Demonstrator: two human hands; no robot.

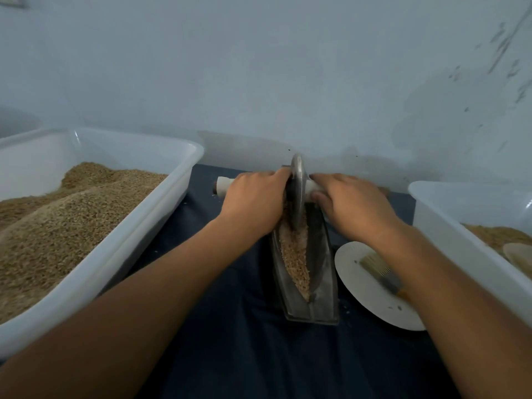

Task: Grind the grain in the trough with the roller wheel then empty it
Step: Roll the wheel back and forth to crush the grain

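The left hand (253,203) and right hand (351,208) are covering most of the axle handle (223,185), leaving one pale end showing. The roller wheel (297,191) is hiding the far end of the trough (322,272). The left tub (161,197) and right tub (437,208) are running off the frame edges. The right forearm is crossing the plate (351,272) and hiding the brush (380,272) handle.
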